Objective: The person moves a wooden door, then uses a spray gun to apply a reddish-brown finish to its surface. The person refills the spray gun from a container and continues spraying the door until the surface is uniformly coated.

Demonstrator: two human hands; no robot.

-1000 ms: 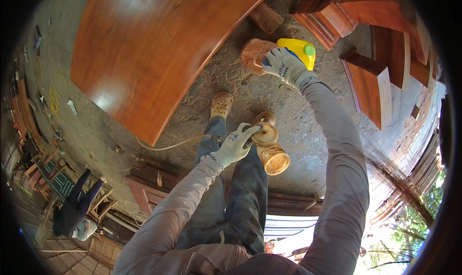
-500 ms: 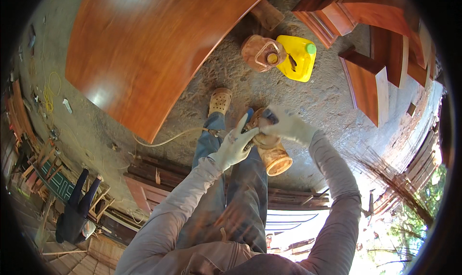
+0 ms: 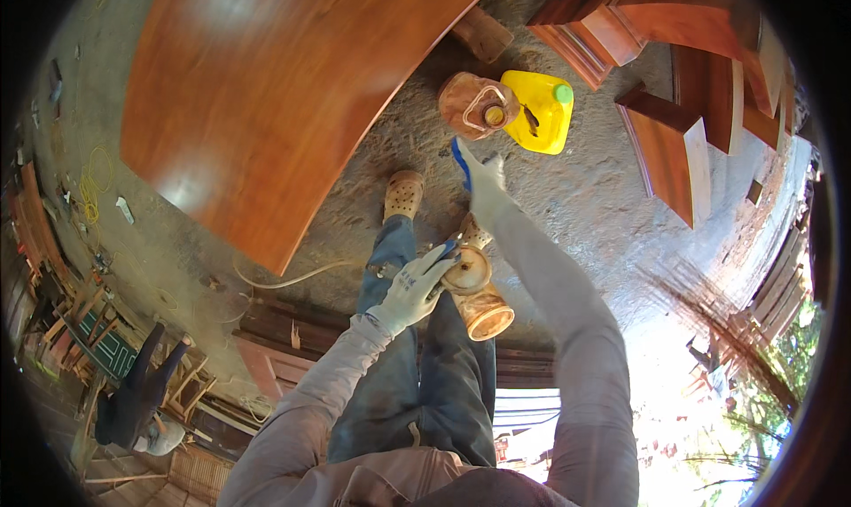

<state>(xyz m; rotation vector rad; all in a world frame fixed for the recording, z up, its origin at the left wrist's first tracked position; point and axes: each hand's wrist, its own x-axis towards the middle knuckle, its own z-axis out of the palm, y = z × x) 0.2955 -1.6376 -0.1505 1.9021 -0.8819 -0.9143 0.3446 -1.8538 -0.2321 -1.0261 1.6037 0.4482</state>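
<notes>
My left hand point(image 3: 412, 285), in a pale glove with blue at the fingertips, is closed around what looks like a spray gun, mostly hidden under the fingers. At its fingertips sits a stained round cup point(image 3: 467, 272), showing a dark spot in its middle. Just below is a larger tan-stained container point(image 3: 483, 315), in front of my right leg. My right hand point(image 3: 481, 172), gloved with blue along one side, reaches forward with fingers apart. It is near, but not touching, a brown-stained jug point(image 3: 472, 106) with a handle. Against that jug leans a yellow jerrycan point(image 3: 542, 110) with a green cap.
A large glossy wooden panel point(image 3: 266, 90) fills the far left. Wooden furniture parts point(image 3: 674, 152) stand at the right. A pale hose point(image 3: 292, 284) curves along the ground to my left leg. Another person point(image 3: 137, 409) is at the lower left, by timber. Thin sticks point(image 3: 718, 321) lean at the right.
My right hand has left the cup beside my left hand and moved forward toward the brown jug. My left hand has shifted slightly lower, and the cup's round top now shows.
</notes>
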